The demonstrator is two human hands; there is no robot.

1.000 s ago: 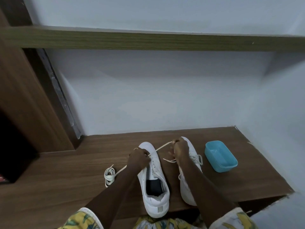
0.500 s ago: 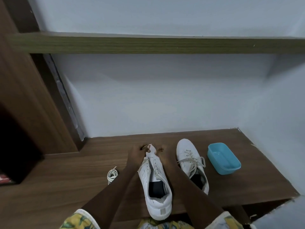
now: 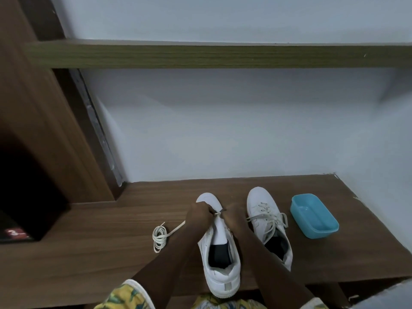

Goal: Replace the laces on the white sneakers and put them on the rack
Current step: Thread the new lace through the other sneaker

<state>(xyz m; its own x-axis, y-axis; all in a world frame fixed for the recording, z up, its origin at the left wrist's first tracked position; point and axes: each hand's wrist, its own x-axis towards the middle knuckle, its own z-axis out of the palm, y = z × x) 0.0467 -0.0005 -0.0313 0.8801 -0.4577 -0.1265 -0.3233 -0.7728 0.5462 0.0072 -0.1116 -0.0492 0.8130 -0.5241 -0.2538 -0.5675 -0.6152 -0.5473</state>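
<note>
Left hand (image 3: 199, 214) and right hand (image 3: 234, 216) pinch lace (image 3: 178, 227) over unlaced sneaker (image 3: 223, 279).

Dim, flat, bluish light — soft shadow lies on the wall (image 3: 223, 130) just under the shelf board (image 3: 223, 56). Below-left of it a recess (image 3: 26, 179) is near black; straight lines there lean with wide-angle distortion.

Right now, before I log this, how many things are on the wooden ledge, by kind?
White sneakers: 2, the near sneaker and the far sneaker
Loose lace: 1, coiled left of the sneakers
Blue tub: 1
Total: 4
</note>
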